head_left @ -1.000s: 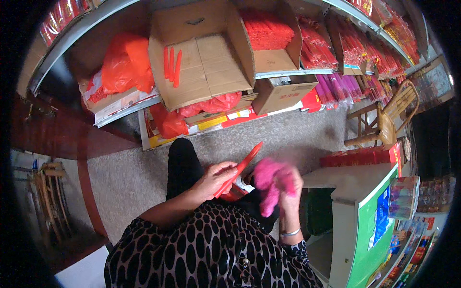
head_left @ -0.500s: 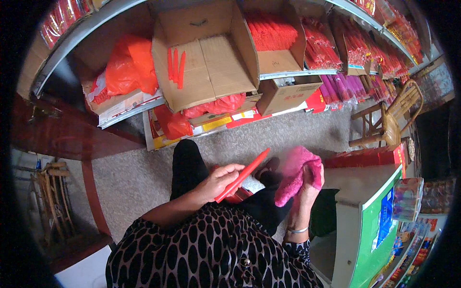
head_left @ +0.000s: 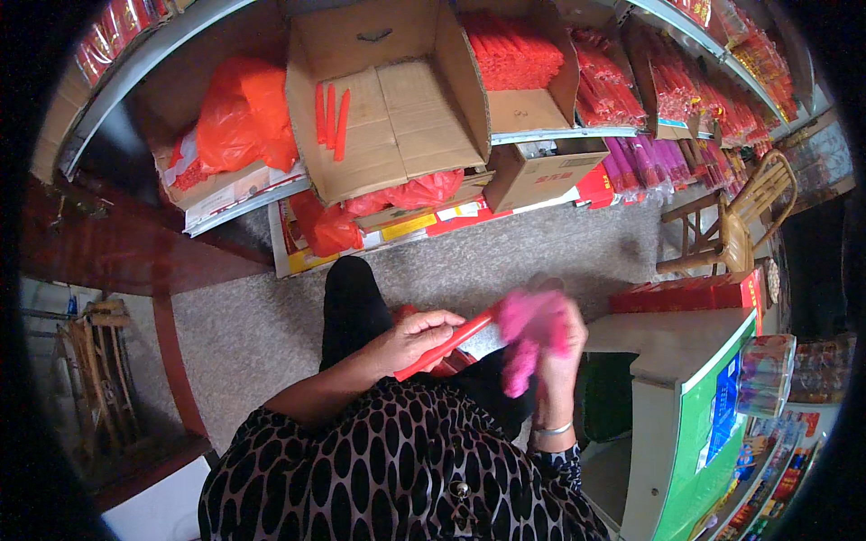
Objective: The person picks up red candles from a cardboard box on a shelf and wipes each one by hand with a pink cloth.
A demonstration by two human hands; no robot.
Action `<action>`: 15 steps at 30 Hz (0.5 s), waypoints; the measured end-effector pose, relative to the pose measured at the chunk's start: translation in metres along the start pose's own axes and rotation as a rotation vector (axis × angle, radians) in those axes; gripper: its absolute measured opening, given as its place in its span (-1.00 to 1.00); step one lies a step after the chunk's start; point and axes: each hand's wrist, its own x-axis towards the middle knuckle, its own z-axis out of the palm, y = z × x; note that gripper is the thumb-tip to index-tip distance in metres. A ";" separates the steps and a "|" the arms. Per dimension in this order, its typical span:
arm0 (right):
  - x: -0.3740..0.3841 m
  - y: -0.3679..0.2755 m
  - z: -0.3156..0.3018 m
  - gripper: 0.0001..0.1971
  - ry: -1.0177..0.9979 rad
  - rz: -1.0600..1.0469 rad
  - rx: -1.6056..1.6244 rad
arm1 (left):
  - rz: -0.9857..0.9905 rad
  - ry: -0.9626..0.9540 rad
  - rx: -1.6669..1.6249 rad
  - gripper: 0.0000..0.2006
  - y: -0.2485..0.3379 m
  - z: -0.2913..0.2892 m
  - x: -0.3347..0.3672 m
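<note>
Held in my left hand [head_left: 417, 341] is a red candle [head_left: 442, 350], slanting up and to the right, its lower end close to my body. My right hand [head_left: 561, 347] grips a bunched pink cloth [head_left: 519, 335], which is blurred by motion. The cloth meets the candle's upper end and hides its tip. Ahead, three red candles [head_left: 331, 122] lie side by side in an open cardboard box [head_left: 406, 135] that is otherwise bare on its visible bottom.
A shelf beyond holds boxes of packed red candles [head_left: 512, 56] and a red plastic bag [head_left: 244, 113]. To the right stand a bamboo chair [head_left: 741, 216] and a white cabinet with a green side [head_left: 699, 442]. Wooden chair-like frames [head_left: 108, 370] lean at the left.
My right hand has brought the pink cloth leftward onto the candle's upper end, which was bare before. My left hand has barely moved and still holds the candle.
</note>
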 end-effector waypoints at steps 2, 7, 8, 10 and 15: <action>0.008 -0.017 -0.007 -0.92 0.213 0.027 0.081 | -0.017 -0.020 -0.050 -0.73 0.000 -0.003 -0.003; -0.011 -0.005 -0.017 -0.92 0.164 0.040 0.171 | -0.003 0.055 -0.146 -0.75 -0.006 -0.003 0.003; -0.019 -0.004 -0.012 -0.88 0.007 -0.005 0.032 | -0.013 0.080 -0.168 -0.75 -0.009 -0.003 0.006; -0.031 -0.002 0.004 -0.80 -0.317 -0.109 -0.136 | 0.014 0.022 -0.283 -0.77 -0.014 -0.006 0.011; -0.031 0.015 0.005 -0.84 -0.383 -0.178 -0.129 | 0.279 0.072 0.290 -0.78 -0.019 0.007 0.024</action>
